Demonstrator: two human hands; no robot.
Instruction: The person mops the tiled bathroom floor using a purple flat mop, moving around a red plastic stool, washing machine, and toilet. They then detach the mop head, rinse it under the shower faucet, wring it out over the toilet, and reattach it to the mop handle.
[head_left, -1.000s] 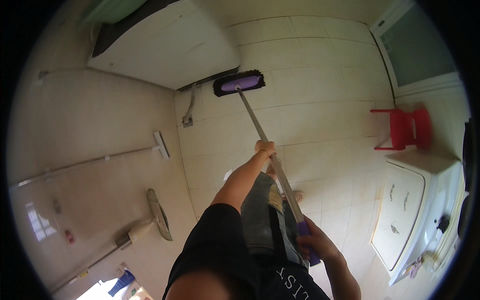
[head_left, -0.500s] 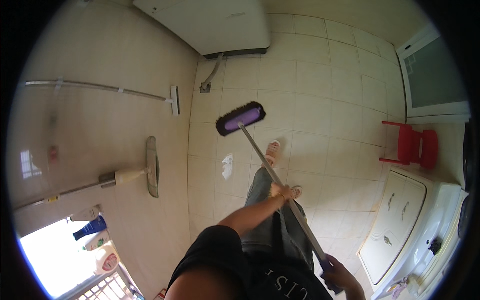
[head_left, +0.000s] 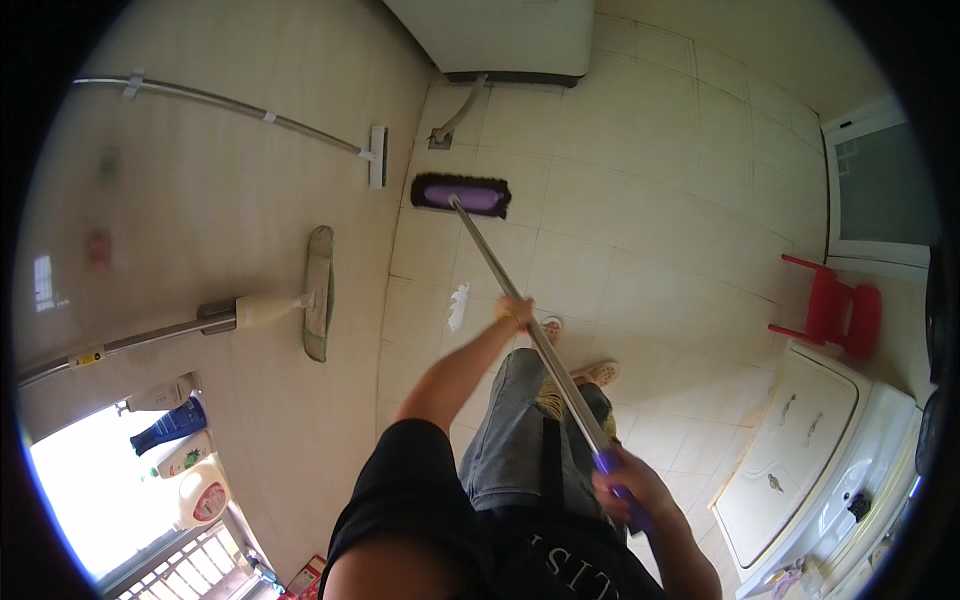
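Note:
A long-handled mop (head_left: 485, 200) with a purple top and a dark fluffy pad rests on the tiled floor, close to the left wall. Its silver pole slants down toward me on the right. My left hand (head_left: 515, 311), arm stretched forward, is wrapped round the upper middle of the pole. Lower down, my right hand (head_left: 630, 484) grips the purple handle end near my waist. Just past the pad, a grey drain hose (head_left: 463, 112) runs from a white appliance (head_left: 500, 35) to a floor drain (head_left: 440, 139).
On the left wall hang a squeegee (head_left: 377, 157) and a flat mop (head_left: 318, 293). Several bottles (head_left: 170, 427) stand by the bright window. To the right are a red chair (head_left: 825, 308), a white cabinet with a sink (head_left: 788, 450) and a glass door (head_left: 880, 180). My feet (head_left: 600, 374) stand on the tiles.
The mop head has moved forward and left toward the drain, turning nearly level. Both hands have gone forward with the pole, and my view has shifted slightly.

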